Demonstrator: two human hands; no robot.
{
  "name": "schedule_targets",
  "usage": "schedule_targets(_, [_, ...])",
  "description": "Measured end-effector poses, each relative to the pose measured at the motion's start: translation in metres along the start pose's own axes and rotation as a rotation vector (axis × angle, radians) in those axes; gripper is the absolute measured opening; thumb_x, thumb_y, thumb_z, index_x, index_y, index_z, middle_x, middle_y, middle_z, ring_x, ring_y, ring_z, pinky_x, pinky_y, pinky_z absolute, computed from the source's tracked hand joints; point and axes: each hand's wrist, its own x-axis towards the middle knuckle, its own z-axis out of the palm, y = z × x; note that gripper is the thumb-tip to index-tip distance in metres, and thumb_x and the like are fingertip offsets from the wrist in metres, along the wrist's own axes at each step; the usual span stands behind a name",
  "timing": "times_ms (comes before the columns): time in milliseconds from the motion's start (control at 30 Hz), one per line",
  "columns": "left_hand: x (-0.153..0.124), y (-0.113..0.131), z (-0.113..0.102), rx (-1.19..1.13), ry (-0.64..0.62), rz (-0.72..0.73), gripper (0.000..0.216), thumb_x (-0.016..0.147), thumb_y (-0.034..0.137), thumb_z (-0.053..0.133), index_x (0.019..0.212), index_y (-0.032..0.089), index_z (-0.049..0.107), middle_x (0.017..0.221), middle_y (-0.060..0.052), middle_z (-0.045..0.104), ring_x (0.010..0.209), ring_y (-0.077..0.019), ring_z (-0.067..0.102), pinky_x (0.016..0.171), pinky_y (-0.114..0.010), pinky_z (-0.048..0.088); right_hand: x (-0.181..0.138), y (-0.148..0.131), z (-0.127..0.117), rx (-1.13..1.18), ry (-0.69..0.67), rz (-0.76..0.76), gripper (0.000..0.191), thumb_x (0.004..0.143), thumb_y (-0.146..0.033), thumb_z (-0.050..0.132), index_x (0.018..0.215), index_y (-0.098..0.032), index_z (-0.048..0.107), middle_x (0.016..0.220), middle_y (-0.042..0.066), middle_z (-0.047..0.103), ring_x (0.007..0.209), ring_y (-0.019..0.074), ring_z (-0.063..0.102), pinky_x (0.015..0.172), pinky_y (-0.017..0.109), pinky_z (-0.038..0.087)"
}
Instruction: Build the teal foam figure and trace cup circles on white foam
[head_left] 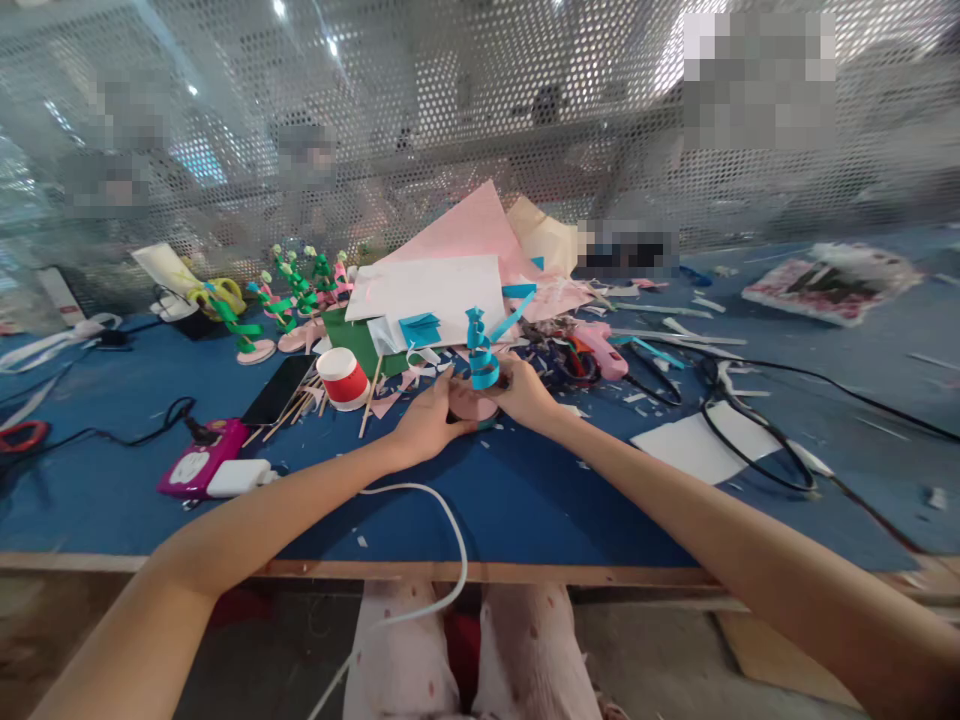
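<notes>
One stray bump from the right hand [529, 393], whose grip I can't tell, could bend the blue paper spiral [484, 374] upright over the pink base [471, 406] my left hand [425, 420] holds mid-surface [525, 500].

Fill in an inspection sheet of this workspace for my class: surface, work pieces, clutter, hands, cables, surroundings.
Surface: blue tabletop, littered with paper scraps.
Work pieces: pink disc with a blue paper spiral standing over it.
Clutter: white sheet, red-and-white cup, pink glue gun.
Hands: left hand grips the disc's left side; right hand at its right, fingertips partly hidden.
Cables: white cable hanging over the near edge; black cable looped at right.
Surroundings: perforated screen behind.
</notes>
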Motion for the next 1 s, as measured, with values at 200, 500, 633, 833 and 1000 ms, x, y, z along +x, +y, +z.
schedule_targets(200, [-0.001,-0.001,0.000,-0.162,0.064,-0.013,0.098,0.065,0.035,0.073,0.141,0.015,0.016,0.145,-0.020,0.031,0.137,-0.0305,0.028,0.112,-0.048,0.023,-0.001,0.006,0.001,0.201,0.126,0.124,0.026,0.056,-0.040,0.074,0.059,-0.018,0.059,0.064,0.002,0.060,0.059,0.0151,0.052,0.059,0.031,0.044])
schedule_targets(500, [-0.003,-0.003,-0.001,-0.511,0.099,0.100,0.108,0.062,0.049,0.073,0.143,0.022,0.008,0.146,-0.016,0.031,0.136,-0.0263,0.031,0.111,-0.047,0.028,0.001,-0.001,-0.001,0.546,0.342,0.219,0.034,0.044,-0.040,0.082,0.057,-0.020,0.058,0.060,-0.003,0.060,0.064,0.0132,0.055,0.073,0.032,0.047])
schedule_targets(633, [-0.002,-0.001,-0.001,-0.564,0.065,0.079,0.107,0.061,0.052,0.073,0.142,0.020,0.011,0.145,-0.017,0.033,0.135,-0.0276,0.033,0.111,-0.047,0.028,-0.001,-0.007,0.000,0.599,0.325,0.242,0.038,0.036,-0.038,0.085,0.052,-0.020,0.056,0.052,-0.004,0.057,0.058,0.0120,0.054,0.074,0.034,0.048])
schedule_targets(833, [0.000,-0.007,0.000,-0.541,0.073,0.121,0.105,0.062,0.052,0.072,0.142,0.022,0.012,0.148,-0.016,0.027,0.137,-0.0279,0.029,0.110,-0.049,0.029,-0.002,-0.008,0.001,0.567,0.301,0.236,0.034,0.041,-0.040,0.083,0.053,-0.020,0.058,0.058,-0.002,0.061,0.063,0.0154,0.058,0.075,0.036,0.048])
schedule_targets(1000, [-0.002,-0.004,-0.002,-0.607,0.147,0.186,0.111,0.057,0.056,0.073,0.143,0.023,0.010,0.151,-0.016,0.017,0.139,-0.0299,0.024,0.112,-0.049,0.024,-0.002,-0.008,-0.001,0.519,0.324,0.156,0.029,0.052,-0.042,0.079,0.060,-0.019,0.062,0.066,0.001,0.064,0.072,0.0171,0.060,0.077,0.035,0.048])
